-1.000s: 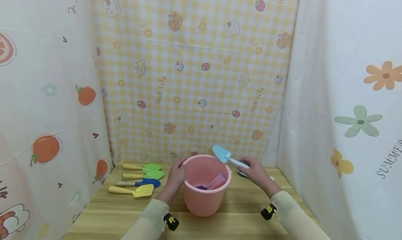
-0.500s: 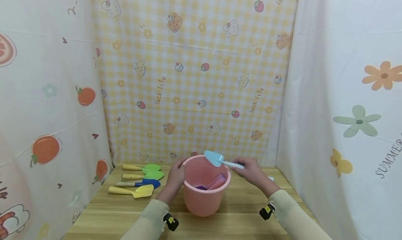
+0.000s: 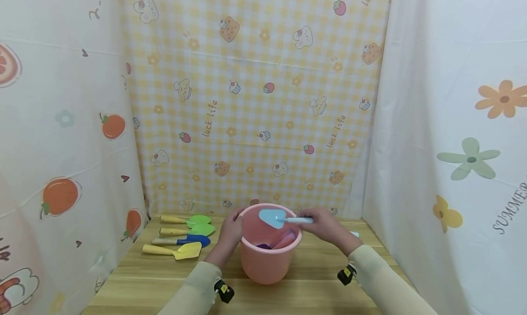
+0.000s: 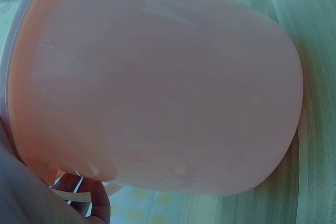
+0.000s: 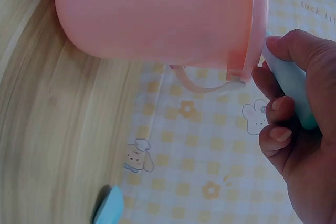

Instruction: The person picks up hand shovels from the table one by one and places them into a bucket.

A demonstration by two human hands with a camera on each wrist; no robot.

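A pink bucket [image 3: 265,267] stands upright on the wooden table. My left hand [image 3: 230,232] grips its left rim, with fingers curled beneath the edge in the left wrist view. In my right hand [image 3: 327,224] is a small light blue trowel [image 3: 271,218], held by its pale handle. Its blade lies level over the bucket's mouth, pointing left. Inside the bucket are pink and purple handles [image 3: 284,239] and a dark purple piece [image 3: 263,246]; the rest of them is hidden. In the right wrist view, the bucket's bail [image 5: 202,86] hangs down its far side.
Left of the bucket lie several trowels in a row, among them a green one [image 3: 201,230], a blue one [image 3: 198,240] and a yellow one [image 3: 188,250]. Beyond my right wrist, a light blue end [image 5: 109,207] of another thing rests on the table. Patterned curtains [image 3: 247,122] enclose the table.
My right hand has moved left and slightly down, bringing the light blue trowel from above the bucket's right rim to over its mouth. The left hand and bucket have stayed put.
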